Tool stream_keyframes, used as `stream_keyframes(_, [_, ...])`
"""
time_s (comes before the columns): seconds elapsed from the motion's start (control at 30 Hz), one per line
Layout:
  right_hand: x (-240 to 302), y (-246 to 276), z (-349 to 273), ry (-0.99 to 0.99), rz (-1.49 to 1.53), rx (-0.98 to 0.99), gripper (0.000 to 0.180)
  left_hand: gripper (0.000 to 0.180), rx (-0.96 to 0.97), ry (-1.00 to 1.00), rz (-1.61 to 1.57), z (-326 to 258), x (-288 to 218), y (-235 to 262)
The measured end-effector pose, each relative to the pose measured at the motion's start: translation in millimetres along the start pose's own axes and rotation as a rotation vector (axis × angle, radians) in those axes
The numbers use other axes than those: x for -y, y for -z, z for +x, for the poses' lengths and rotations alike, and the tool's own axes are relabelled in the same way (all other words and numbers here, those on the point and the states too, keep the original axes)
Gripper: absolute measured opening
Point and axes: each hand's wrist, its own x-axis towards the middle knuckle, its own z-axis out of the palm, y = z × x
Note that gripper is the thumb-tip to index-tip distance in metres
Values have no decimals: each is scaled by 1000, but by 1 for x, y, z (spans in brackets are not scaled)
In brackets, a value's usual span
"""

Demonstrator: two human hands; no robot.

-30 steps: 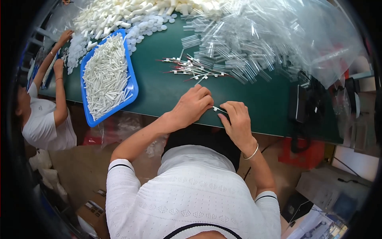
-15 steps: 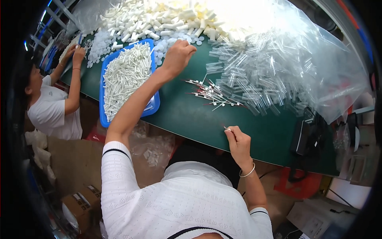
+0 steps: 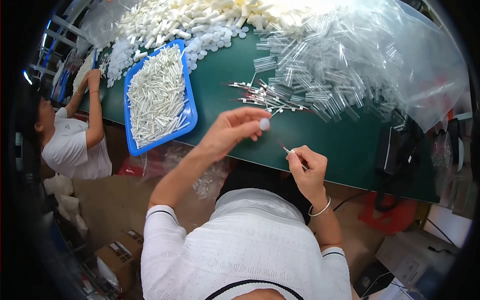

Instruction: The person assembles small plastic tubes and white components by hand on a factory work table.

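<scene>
Between the thumb and fingers of my left hand (image 3: 229,132) is a small round translucent white disc (image 3: 264,124), held over the front part of the green table (image 3: 220,100). My right hand (image 3: 310,171), to its right at the table's front edge, pinches a thin stick with a reddish tip and white collar (image 3: 287,150). The disc and the stick are apart. Beyond both hands lies a loose pile of similar red-tipped sticks (image 3: 267,96) with white collars. The lower end of the held stick is hidden in my right fingers.
A blue tray (image 3: 194,116) of short white tubes stands on the left. Behind it spread loose translucent discs (image 3: 205,42) and white foam-like cylinders (image 3: 175,17). Clear plastic tubes (image 3: 325,65) are heaped at the right. A co-worker (image 3: 75,137) sits at far left.
My left hand has come back from the discs behind the tray toward my right hand, and the disc now shows in its fingers. My right hand keeps its hold on the stick.
</scene>
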Motion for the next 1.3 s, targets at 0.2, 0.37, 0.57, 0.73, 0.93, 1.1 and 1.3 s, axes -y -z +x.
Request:
stream_keyframes(0.2, [11,1,-6,133,-123,60,8,32,7,129,-344,-21,44,-13])
stream_keyframes(0.37, [13,-2,-11,123,-168,41,6,32,9,139,-345,-26,52,-16])
stream_keyframes(0.57, [14,1,-10,176,-246,67,8,30,16,84,-277,-28,55,-18])
stream_keyframes(0.73, [21,2,-8,191,-302,109,7,28,5,65,-225,-29,55,-18])
stream_keyframes(0.93, [12,-12,-12,224,-243,94,5,25,-33,65,-313,-31,68,-29])
stream_keyframes(1.1, [5,-17,-17,262,-198,59,7,27,-8,-261,-181,-30,77,-38])
stream_keyframes(1.3, [1,-23,-11,-11,152,226,9,24,-89,-361,29,-40,70,-33])
